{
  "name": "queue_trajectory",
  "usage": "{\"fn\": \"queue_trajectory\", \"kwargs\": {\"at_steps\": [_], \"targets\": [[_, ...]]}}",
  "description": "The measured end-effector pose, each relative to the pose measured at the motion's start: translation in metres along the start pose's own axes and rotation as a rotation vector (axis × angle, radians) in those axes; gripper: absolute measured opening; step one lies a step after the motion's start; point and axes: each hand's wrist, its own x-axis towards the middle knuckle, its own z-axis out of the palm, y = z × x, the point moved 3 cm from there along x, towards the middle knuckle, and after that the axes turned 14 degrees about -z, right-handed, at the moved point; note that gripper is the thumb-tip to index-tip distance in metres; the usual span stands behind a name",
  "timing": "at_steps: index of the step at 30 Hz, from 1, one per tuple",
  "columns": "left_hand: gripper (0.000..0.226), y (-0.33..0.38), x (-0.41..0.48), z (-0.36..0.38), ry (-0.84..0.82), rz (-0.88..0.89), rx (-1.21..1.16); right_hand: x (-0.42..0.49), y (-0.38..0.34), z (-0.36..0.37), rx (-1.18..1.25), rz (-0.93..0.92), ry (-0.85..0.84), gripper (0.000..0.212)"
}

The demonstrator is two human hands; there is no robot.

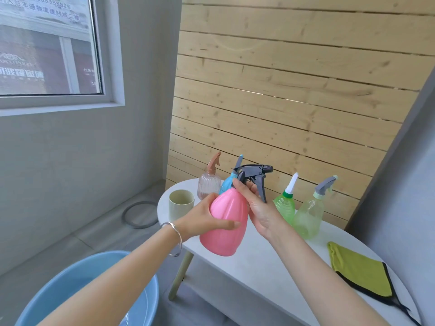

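Pink ribbed plastic spray bottle [227, 228] between the hands: left hand [202, 218] grips its belly, right hand [257, 209] its neck; white banner [47, 10] up-left reads 18935358926.

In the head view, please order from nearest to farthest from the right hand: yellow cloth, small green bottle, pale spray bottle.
1. Small green bottle, just beside the right hand.
2. Pale spray bottle, further right.
3. Yellow cloth, far right, nearer the camera.

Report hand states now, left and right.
Left hand: closed, holding the pink spray bottle by its body.
Right hand: closed, holding its neck under the trigger head.
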Motion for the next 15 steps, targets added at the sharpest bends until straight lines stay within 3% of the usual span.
{"fn": "queue_trajectory", "kwargs": {"at_steps": [6,10,12,15], "targets": [[0.077,-0.003,0.001,0.002,-0.126,-0.039,-0.129,0.002,-0.001,0.0,0.181,-0.025,0.062,0.009],[0.06,-0.013,0.0,0.006,-0.326,-0.136,-0.199,0.016,-0.013,-0.01,0.327,-0.099,0.022,0.033],[0.055,-0.022,0.001,0.005,-0.307,-0.151,-0.237,0.026,-0.021,-0.022,0.341,-0.134,0.085,0.041],[0.069,-0.03,0.009,0.0,-0.158,-0.138,-0.119,0.038,-0.032,-0.042,0.286,-0.236,0.237,0.026]]}}
